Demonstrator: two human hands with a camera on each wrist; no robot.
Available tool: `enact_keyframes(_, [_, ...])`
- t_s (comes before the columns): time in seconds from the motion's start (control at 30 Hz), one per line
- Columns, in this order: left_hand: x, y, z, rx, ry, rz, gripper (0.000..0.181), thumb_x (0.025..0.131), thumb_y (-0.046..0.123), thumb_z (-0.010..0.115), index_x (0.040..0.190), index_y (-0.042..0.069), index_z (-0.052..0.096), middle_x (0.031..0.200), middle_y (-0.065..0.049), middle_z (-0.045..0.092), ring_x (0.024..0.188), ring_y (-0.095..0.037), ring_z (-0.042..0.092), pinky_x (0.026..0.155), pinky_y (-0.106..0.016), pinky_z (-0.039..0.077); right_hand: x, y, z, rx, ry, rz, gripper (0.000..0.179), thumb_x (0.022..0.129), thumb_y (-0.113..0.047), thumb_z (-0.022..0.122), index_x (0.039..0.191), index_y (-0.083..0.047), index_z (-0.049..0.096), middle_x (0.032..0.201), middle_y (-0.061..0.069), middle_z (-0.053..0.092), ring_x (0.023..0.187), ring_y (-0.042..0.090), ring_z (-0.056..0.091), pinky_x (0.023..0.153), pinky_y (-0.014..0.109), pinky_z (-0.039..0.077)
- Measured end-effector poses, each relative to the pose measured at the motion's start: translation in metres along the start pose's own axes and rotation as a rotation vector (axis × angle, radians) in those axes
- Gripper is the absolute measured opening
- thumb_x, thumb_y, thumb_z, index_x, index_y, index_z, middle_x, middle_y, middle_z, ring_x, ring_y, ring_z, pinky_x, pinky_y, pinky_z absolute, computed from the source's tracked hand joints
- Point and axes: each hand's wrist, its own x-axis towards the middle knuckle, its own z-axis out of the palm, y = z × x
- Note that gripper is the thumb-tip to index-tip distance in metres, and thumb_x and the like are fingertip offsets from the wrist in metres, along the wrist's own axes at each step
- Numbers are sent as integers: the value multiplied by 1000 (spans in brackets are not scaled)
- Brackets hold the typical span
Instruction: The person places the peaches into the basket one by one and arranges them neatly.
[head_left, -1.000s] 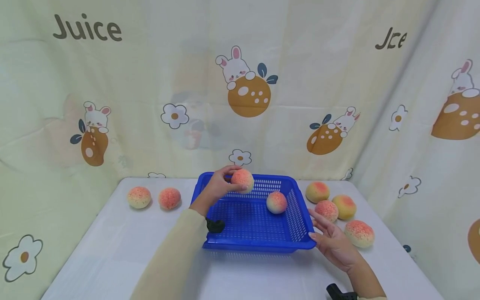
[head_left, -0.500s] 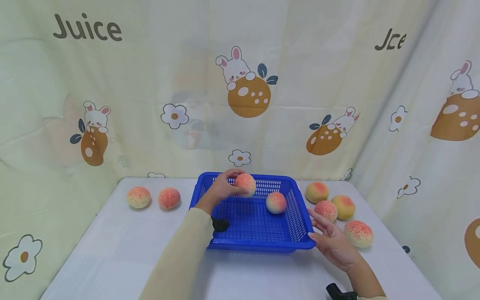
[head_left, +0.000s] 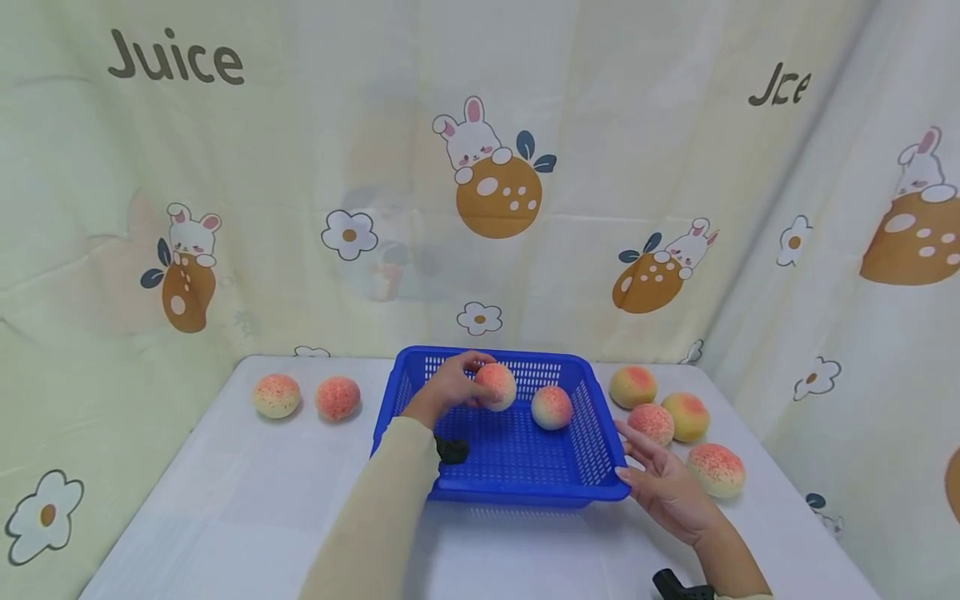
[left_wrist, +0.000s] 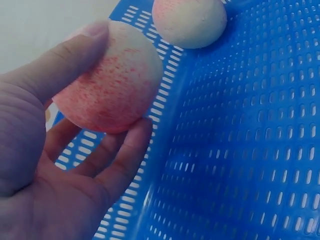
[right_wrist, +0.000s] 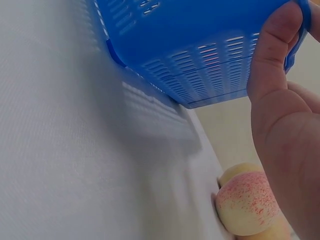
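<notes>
My left hand (head_left: 450,383) holds a red-and-cream peach (head_left: 498,388) inside the blue plastic basket (head_left: 517,493), near its back wall. In the left wrist view, the thumb lies over one side of that peach (left_wrist: 117,85) and the fingers curl under the other. A second peach (head_left: 552,408) rests on the basket floor to the right. At the basket's right front corner, my right hand (head_left: 667,492) grips the rim. The right wrist view shows the thumb (right_wrist: 272,55) on the rim (right_wrist: 301,30), with the fingers partly hidden behind it.
Two peaches (head_left: 276,396) (head_left: 337,398) lie on the white table (head_left: 225,508) left of the basket. Several more, including a yellowish one (head_left: 633,387) and a speckled one (head_left: 716,470), lie to its right, close to my right hand. A printed curtain (head_left: 337,292) hangs behind the table.
My left hand has moved the held peach down and slightly right, deeper into the basket and closer to the other peach. My right hand stays on the rim.
</notes>
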Motion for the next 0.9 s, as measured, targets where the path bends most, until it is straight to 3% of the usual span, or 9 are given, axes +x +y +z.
enact_keyframes(0.4, [6, -7, 5, 27, -7, -103, 60, 81, 7, 86, 135, 16, 63, 133, -16, 61, 116, -34, 61, 90, -48, 61, -1, 1, 1, -6, -1, -5, 72, 104, -2, 53, 165, -12, 14, 125, -2, 57, 114, 11, 66, 100, 28, 56])
enact_keyframes(0.9, [9, -9, 9, -14, 47, -202, 62, 77, -4, 85, 133, 13, 64, 129, -19, 61, 115, -38, 63, 88, -52, 61, -1, 3, -1, -1, -11, -19, 72, 104, -1, 52, 165, -11, 15, 123, -3, 57, 114, 10, 66, 99, 27, 56])
